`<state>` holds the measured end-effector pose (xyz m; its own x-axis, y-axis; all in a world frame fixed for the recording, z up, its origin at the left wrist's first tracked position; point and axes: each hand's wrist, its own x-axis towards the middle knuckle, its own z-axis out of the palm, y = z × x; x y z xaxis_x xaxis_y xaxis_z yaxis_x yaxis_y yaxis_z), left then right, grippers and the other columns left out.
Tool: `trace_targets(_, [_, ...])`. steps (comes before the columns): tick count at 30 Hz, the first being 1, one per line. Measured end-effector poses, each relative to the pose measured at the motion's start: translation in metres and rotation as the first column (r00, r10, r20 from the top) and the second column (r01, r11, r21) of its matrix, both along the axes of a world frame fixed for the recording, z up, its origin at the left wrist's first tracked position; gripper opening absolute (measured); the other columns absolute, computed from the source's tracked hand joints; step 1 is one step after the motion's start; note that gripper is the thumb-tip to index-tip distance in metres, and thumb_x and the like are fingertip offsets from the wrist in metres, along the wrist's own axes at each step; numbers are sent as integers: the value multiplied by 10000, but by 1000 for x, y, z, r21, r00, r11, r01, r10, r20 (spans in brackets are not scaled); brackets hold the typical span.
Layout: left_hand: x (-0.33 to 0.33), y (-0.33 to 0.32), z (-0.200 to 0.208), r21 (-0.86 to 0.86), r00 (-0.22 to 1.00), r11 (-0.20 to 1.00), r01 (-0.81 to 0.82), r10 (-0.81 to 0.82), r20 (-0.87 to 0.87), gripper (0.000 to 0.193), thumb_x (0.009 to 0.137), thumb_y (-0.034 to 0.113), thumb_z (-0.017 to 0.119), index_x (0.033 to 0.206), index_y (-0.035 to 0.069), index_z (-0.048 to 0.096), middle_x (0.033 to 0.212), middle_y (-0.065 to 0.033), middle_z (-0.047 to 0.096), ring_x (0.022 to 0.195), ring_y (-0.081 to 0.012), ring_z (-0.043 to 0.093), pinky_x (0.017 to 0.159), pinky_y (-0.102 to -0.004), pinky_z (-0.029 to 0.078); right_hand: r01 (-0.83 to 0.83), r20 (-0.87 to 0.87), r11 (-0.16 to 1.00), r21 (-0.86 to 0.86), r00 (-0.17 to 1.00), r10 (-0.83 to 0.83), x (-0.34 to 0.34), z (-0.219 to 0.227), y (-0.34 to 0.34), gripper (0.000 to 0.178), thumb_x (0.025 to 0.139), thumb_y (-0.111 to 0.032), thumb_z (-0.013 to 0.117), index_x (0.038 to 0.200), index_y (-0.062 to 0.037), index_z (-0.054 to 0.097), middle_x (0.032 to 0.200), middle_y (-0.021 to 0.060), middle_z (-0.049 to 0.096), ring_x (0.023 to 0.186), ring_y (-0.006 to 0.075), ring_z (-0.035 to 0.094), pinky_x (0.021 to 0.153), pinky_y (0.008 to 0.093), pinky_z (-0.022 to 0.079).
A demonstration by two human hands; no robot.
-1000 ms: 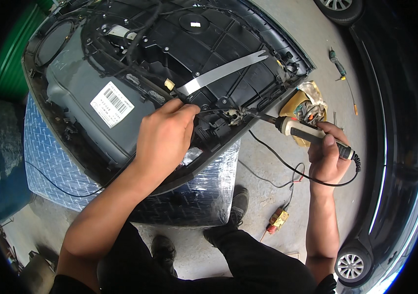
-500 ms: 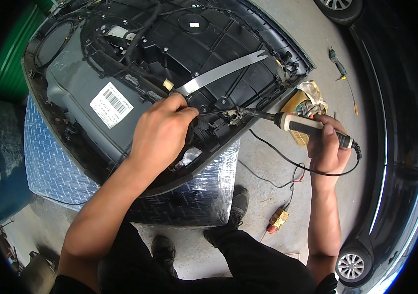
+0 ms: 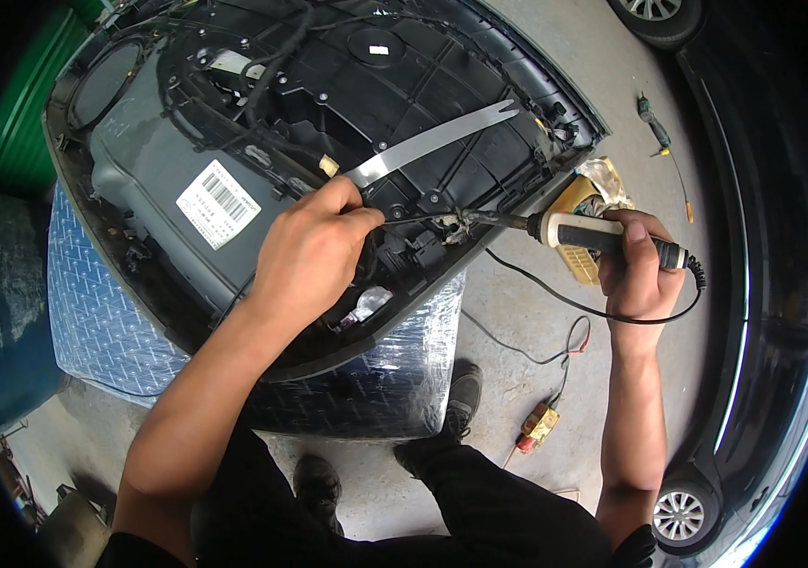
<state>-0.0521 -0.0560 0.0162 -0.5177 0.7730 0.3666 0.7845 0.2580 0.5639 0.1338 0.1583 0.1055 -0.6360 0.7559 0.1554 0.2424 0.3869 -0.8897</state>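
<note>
A large black car door panel point(image 3: 234, 312) lies with its inner side up. My right hand point(image 3: 645, 275) is closed around the cream-and-black handle of a corded soldering iron point(image 3: 584, 232). The iron's tip meets a rough, greyish spot point(image 3: 456, 225) near the panel's right edge. My left hand point(image 3: 314, 241) is closed in a pinch on a thin dark rod point(image 3: 409, 221), which reaches toward that same spot. Just beyond my left fingers, a silver pry tool point(image 3: 437, 137) with a forked end rests across the panel; my hand hides its near end.
The panel rests on a wrapped blue-patterned support point(image 3: 111, 303). A yellow container point(image 3: 579, 260) stands right of it. A cable joint with a yellow-and-red block point(image 3: 538, 426) and a green-handled screwdriver-like tool point(image 3: 652, 123) lie on the floor. A dark car point(image 3: 773, 237) stands at right.
My right hand has shifted slightly right and down, and the iron's handle tilts a little more. My left hand stays nearly in place with the rod.
</note>
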Motion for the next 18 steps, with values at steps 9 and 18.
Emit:
trace_targets(9, [-1,0,-4,11,1000,1000,-5,5,12,154,762,-7,661,898,24,725,827,-75,595,757,-258,651,686,-370,547,39,38,999,31,998,-40,-6,-3,9,340,929,-269,493,878,26,652,595,-1,504,458,51,394,431,222,259])
trace_targets(18, [0,0,-6,8,999,1000,13,-13,33,166,775,-25,670,926,28,715,871,-78,596,746,-278,643,666,-369,521,46,5,999,-20,999,-46,-6,-4,10,287,926,-242,518,851,7,639,557,0,498,462,62,405,437,231,290])
